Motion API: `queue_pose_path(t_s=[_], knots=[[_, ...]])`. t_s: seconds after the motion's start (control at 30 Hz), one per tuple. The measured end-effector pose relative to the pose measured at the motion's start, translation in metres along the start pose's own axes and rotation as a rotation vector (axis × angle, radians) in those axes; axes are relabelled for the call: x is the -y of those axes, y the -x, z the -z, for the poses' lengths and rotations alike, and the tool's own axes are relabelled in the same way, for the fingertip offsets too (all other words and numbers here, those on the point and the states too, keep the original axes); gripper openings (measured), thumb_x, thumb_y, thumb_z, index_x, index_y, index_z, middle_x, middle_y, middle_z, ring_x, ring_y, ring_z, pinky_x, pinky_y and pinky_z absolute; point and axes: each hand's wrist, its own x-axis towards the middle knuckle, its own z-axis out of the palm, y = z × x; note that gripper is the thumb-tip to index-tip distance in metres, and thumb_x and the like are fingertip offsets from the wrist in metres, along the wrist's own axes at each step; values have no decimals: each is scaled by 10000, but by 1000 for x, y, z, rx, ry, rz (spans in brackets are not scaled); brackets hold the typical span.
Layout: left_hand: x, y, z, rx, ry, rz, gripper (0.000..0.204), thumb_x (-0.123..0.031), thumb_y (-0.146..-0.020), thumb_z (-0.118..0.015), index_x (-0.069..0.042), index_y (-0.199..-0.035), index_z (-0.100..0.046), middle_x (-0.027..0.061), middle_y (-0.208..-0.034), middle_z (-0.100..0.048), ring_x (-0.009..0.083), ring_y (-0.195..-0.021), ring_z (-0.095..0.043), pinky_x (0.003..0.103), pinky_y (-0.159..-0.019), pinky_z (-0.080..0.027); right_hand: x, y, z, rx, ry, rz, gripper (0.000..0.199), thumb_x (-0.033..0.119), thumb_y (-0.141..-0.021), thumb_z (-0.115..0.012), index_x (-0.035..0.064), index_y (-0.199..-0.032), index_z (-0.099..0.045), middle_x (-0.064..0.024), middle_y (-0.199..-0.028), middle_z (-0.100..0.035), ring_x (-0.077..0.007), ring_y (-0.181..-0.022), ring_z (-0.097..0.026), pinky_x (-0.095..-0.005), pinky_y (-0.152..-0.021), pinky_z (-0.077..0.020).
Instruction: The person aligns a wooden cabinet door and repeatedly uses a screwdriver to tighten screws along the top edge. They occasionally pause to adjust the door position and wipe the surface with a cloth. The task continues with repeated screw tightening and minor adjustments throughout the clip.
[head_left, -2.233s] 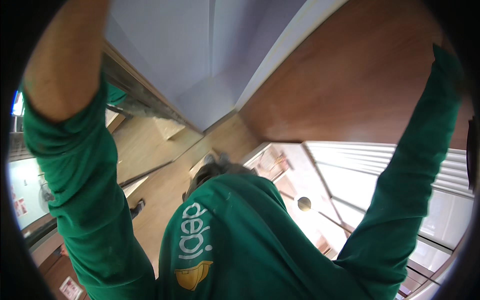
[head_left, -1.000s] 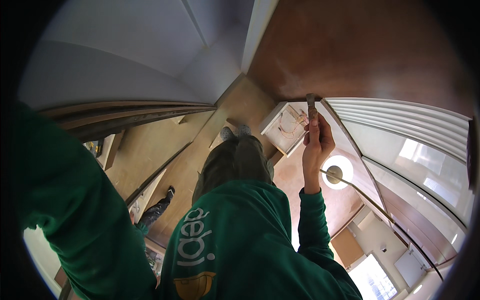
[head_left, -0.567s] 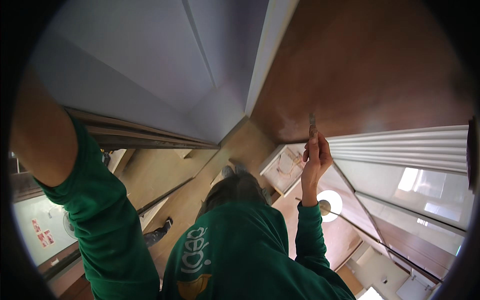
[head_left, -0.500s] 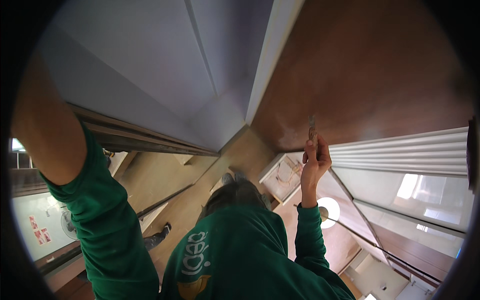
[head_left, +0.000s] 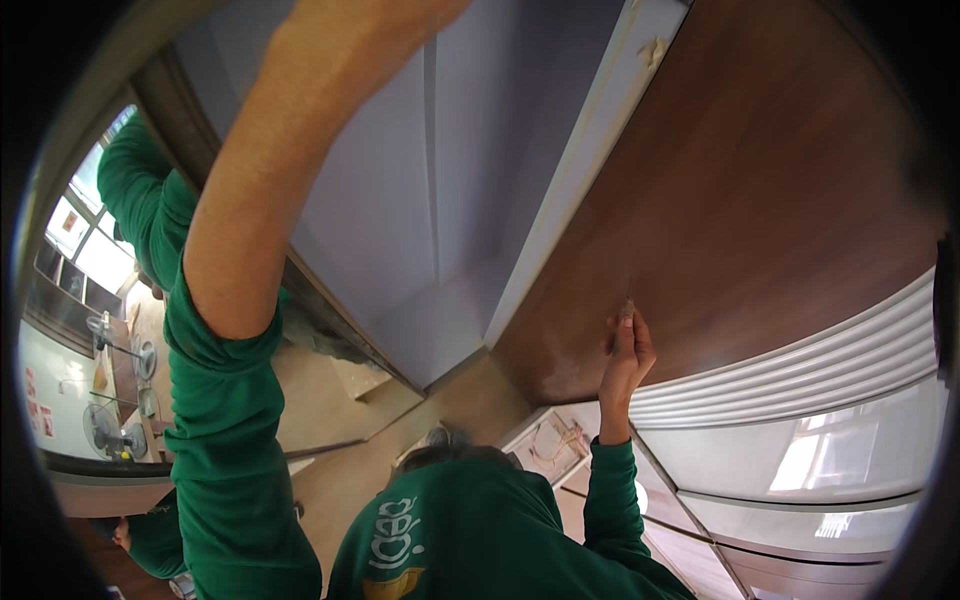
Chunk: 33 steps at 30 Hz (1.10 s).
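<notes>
My right hand (head_left: 629,357) is closed on a slim putty knife (head_left: 629,303), its blade pointing up. The thin blade shows nearly edge-on in front of a brown wood-toned panel (head_left: 740,170). My left arm reaches up across the pale lavender panels (head_left: 500,130), and my left hand (head_left: 405,15) is cut off by the upper edge, its fingers out of sight. A white edge strip (head_left: 560,175) runs between the lavender panels and the brown panel. A cream lump (head_left: 654,52) sits near its upper end.
White ribbed panelling (head_left: 800,375) and glossy white fronts (head_left: 790,455) stand at right. Below my right hand is a box with loose wires (head_left: 560,440). Fans (head_left: 105,430) and another green sleeve (head_left: 155,540) with a hand appear at far left.
My left arm has swung up and to the right. My right hand has lowered slightly, still holding the putty knife, whose blade has turned edge-on. The view has shifted, bringing the cream lump into sight.
</notes>
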Motion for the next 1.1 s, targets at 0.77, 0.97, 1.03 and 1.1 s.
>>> queue_pose_path(t_s=[0.77,0.97,1.03,1.1], knots=[[98,55,100,112,136,45,781,-232,-770,-863,14,-1444,-555,190,-1405,-617,380,-1298,-565,497,-1127,-407,228,-100,-91,119,-264,616,330,164,-1001,-692,41,-1305,-723,-66,-961,-766,-40,-683,-572,-207,-565,-407],[91,55,101,106,168,103,795,-216,-751,-864,28,-1438,-547,194,-1374,-613,390,-1250,-566,521,-1116,-403,290,-167,-124,40,177,1142,374,158,-951,-759,38,-1304,-733,-111,-1076,-794,-174,-833,-726,-321,-741,-561],[87,55,101,97,186,125,793,-220,-739,-868,33,-1423,-556,193,-1351,-617,391,-1230,-569,525,-1107,-408,317,-188,-136,54,347,1210,390,168,-929,-771,29,-1291,-730,-162,-1115,-780,-276,-926,-748,-381,-820,-572],[87,56,94,48,153,130,777,-232,-719,-868,33,-1391,-583,189,-1321,-631,389,-1201,-585,522,-1090,-422,340,-217,-145,48,515,1276,388,179,-914,-772,29,-1270,-732,-205,-1136,-764,-358,-990,-747,-435,-866,-577]])
